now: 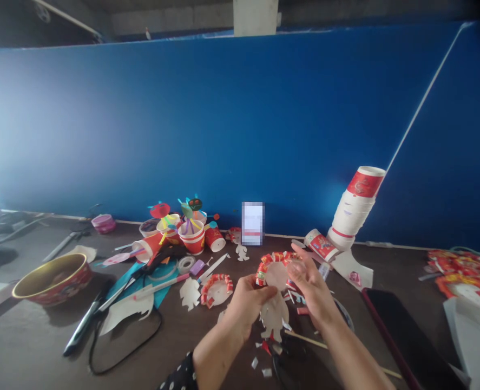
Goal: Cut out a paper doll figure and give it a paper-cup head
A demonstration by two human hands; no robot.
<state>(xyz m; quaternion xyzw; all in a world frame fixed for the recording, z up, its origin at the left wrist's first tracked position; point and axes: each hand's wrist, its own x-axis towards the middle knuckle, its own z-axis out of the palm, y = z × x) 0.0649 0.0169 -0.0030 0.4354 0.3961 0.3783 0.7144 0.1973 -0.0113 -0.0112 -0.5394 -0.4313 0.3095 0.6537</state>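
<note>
1. Table (40, 346): dark brown, with small paper scraps scattered beneath my wrists.
2. Left hand (245, 303): fingers pinched on the paper figure (274, 318) at its neck, held just above the table in front of me.
3. Right hand (310, 284): fingertips pinching the edge of the figure's red-fringed head.
4. Gold-rimmed bowl (53, 279): far left; I cannot tell what is in it.
5. Red cups (191, 237): mid-table, holding coloured paper strips.
6. Cup stack (357, 208): leaning against the blue wall (223, 119), with one loose cup (321, 245) lying at its base.
</note>
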